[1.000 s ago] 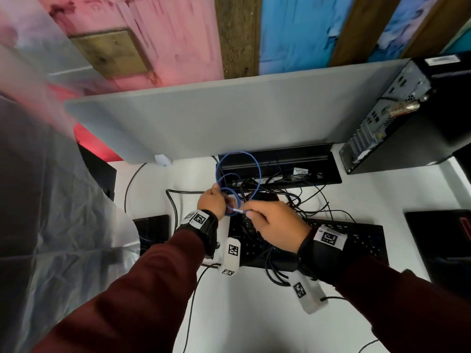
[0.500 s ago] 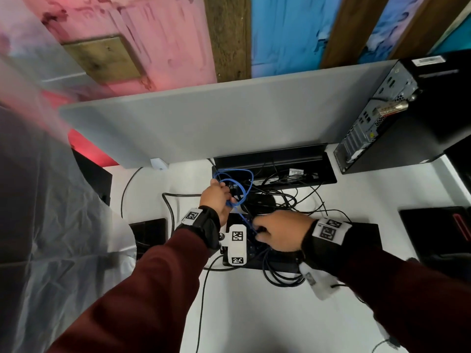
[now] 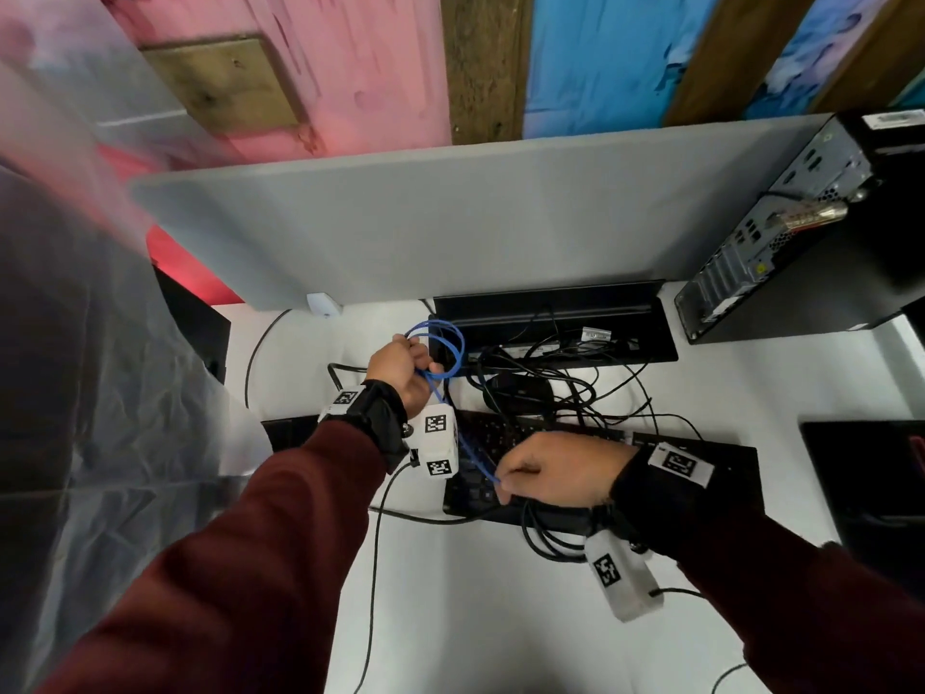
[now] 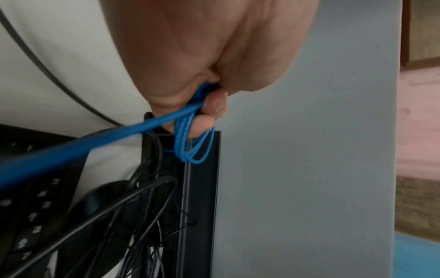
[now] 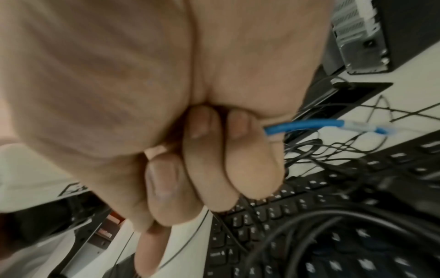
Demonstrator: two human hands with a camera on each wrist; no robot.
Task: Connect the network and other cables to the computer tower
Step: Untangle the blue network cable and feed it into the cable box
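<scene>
My left hand [image 3: 403, 365] grips a coil of blue network cable [image 3: 448, 350] above the white desk, near a black cable tray [image 3: 550, 313]; the coil's loops [image 4: 190, 146] hang from its curled fingers. A straight run of the cable [image 3: 468, 445] leads down to my right hand [image 3: 545, 468], which pinches it over the black keyboard [image 3: 721, 458]. In the right wrist view the cable's end with its clear plug [image 5: 371, 127] sticks out past the fingers. The black computer tower [image 3: 801, 232] stands at the far right, its rear ports facing me.
A tangle of black cables [image 3: 565, 393] lies between the tray and the keyboard. A grey partition [image 3: 450, 217] stands behind the desk. Clear plastic sheeting [image 3: 100, 393] hangs at the left. A dark flat object [image 3: 866, 473] lies at the right edge.
My right hand has drawn back toward me over the keyboard, pulling a length of blue cable straight out of the coil. The coil in my left hand has shrunk.
</scene>
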